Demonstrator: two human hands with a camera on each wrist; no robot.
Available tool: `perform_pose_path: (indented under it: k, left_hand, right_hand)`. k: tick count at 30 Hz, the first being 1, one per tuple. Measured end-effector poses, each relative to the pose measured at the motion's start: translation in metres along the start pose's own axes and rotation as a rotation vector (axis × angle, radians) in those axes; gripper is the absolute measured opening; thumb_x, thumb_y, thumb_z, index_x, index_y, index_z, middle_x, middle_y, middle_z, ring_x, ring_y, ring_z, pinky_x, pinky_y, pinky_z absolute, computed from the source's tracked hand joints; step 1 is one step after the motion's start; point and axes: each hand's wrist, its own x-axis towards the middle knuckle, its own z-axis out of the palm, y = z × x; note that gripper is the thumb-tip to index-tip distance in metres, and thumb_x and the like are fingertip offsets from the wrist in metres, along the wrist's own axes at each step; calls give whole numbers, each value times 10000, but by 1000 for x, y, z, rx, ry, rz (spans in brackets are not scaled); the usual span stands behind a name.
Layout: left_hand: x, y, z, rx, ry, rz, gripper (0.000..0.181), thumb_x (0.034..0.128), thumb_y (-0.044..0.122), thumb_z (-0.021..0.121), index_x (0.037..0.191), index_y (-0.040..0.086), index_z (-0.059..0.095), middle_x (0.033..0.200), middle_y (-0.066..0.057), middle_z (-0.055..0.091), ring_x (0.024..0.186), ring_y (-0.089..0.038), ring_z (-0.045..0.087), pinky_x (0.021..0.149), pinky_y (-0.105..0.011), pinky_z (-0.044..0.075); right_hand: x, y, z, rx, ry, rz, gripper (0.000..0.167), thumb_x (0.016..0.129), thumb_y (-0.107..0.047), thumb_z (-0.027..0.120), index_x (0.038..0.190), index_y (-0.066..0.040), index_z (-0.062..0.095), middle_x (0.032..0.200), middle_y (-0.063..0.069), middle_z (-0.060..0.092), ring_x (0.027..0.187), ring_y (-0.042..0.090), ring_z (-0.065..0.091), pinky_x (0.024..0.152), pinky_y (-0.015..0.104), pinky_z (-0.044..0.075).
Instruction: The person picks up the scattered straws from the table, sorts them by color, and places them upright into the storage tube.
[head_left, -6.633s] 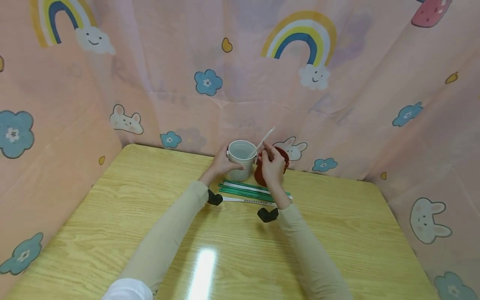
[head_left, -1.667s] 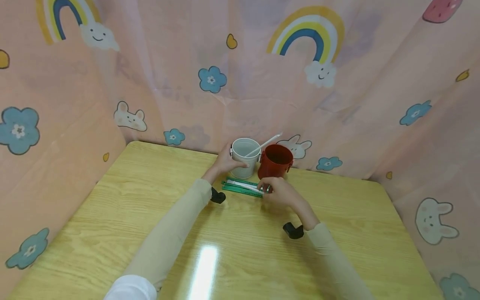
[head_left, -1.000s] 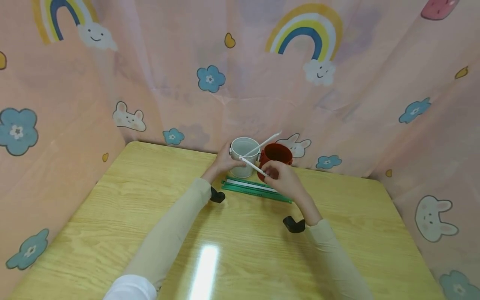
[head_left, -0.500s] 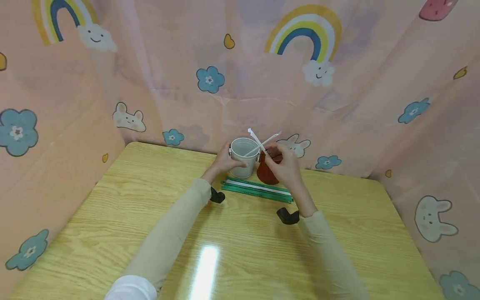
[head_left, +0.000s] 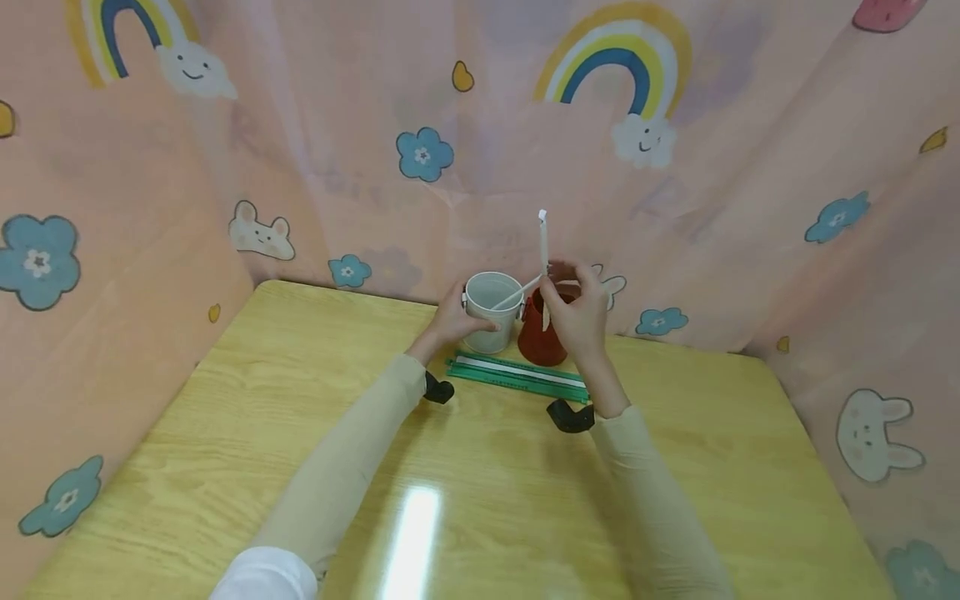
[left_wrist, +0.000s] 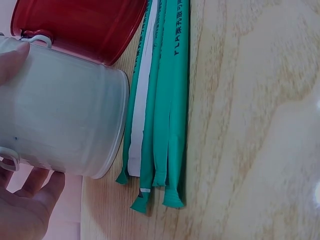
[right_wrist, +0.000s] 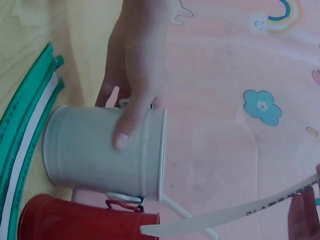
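My left hand (head_left: 452, 321) grips the side of a small white metal bucket (right_wrist: 95, 150), its thumb across the front. A thin white straw (head_left: 516, 297) leans inside that bucket, its top sticking out past the right rim. Between thumb and fingers, my right hand (head_left: 585, 308) pinches a white paper-wrapped straw (head_left: 543, 237) with dark print. The wrapped straw stands nearly upright in the head view, its lower end in front of a red bucket (head_left: 542, 346). The red bucket touches or nearly touches the white one.
Several green-wrapped straws (left_wrist: 172, 110) lie side by side on the wooden table (head_left: 450, 492) before the buckets, a white strip (left_wrist: 142, 100) among them. A patterned pink cloth (head_left: 345, 167) hangs close behind the buckets.
My right hand took the white wrapped straw from beside the green ones, raised it and turned it upright. Earlier that hand held another straw at the white bucket; that one now leans inside.
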Motion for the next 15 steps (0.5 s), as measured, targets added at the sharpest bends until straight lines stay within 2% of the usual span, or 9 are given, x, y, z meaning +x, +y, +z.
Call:
perform_pose_path:
  k: [5, 10, 13, 15]
  left_hand:
    - [2, 0, 0, -2, 3, -3, 922, 671, 91, 869, 1431, 109, 347, 1359, -96, 495, 1237, -262, 495, 1088, -432, 391]
    - [2, 3, 0, -11, -1, -4, 920, 673, 95, 869, 1430, 101, 347, 1358, -96, 497, 1235, -257, 495, 1084, -424, 395]
    - [2, 3, 0, -6, 3, -14, 920, 674, 97, 868, 1430, 92, 344, 1360, -100, 495, 1241, -256, 491, 1087, -415, 391]
    - [2, 1, 0, -14, 4, -16, 936, 672, 93, 868, 1440, 85, 332, 1373, -117, 486, 1255, -274, 481, 1100, -430, 376]
  right_hand:
    - [-1, -23, 3, 49, 85, -5, 250, 874, 39, 623, 1111, 116, 601, 996, 287, 607, 872, 32, 546, 798, 164, 498]
    - [-1, -41, 7, 76, 156, -3, 260, 872, 49, 617, 1113, 141, 581, 1012, 297, 599, 875, 38, 561, 828, 221, 516]
    - [2, -42, 10, 129, 187, 7, 264, 877, 35, 622, 1108, 152, 571, 981, 240, 605, 876, 47, 576, 827, 236, 525]
    - [6, -31, 15, 169, 211, 1, 245, 877, 34, 623, 1095, 133, 573, 948, 110, 617, 869, 43, 578, 820, 222, 529]
